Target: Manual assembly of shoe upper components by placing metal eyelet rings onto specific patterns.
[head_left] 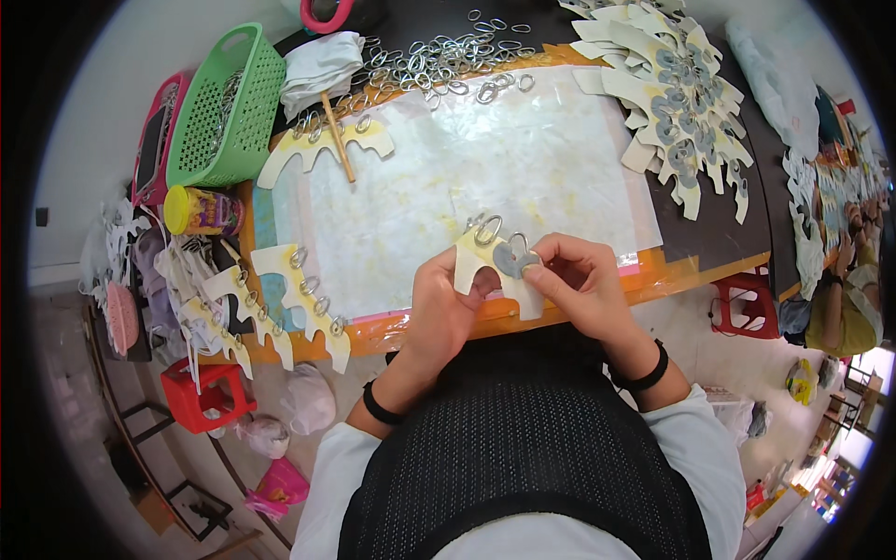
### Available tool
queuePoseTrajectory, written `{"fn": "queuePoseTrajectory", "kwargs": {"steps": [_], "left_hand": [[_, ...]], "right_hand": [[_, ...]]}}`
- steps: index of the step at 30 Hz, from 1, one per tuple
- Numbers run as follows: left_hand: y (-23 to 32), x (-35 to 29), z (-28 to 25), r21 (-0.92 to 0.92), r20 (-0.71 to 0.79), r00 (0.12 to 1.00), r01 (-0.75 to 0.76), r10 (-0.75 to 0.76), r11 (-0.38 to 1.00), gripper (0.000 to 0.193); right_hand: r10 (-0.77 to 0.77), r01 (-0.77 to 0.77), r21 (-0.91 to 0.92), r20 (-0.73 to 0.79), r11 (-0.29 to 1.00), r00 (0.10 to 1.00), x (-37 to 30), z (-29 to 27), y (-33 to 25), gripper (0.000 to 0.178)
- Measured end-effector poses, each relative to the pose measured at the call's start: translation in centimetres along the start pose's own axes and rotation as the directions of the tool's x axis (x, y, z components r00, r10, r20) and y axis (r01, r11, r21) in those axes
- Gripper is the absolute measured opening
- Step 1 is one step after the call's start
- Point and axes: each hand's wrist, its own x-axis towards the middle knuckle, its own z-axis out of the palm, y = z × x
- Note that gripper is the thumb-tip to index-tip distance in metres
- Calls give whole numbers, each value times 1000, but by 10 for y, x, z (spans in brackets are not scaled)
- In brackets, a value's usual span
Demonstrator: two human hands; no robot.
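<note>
Over the near edge of the white sheet [485, 168], a cream piece [465, 271] hides part of the left hand [439, 308]. Beyond the sheet, a pink loop [325, 28] is cut off; far right of it, a co-worker [845, 313] is cropped and blurred.

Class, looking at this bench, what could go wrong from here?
The flat, cream scalloped piece might slip: only the fingers hold it, near the orange-taped table edge. Finger pressure could shift or crease its rounded grey patch. Cream scalloped strips by the table's near-left edge could be knocked off.
</note>
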Motion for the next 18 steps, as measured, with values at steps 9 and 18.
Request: {"fn": "queuePoseTrajectory", "kwargs": {"steps": [9,18], "left_hand": [[0,-7,-1,559,-49,997,-28,66,829,18],[-22,-7,-16,425,-24,994,-88,109,901,18]], "right_hand": [[-60,43,167,101,985,993,0,-8,12,10],[-20,18,83,28,996,999,1,-6,-1,11]]}}
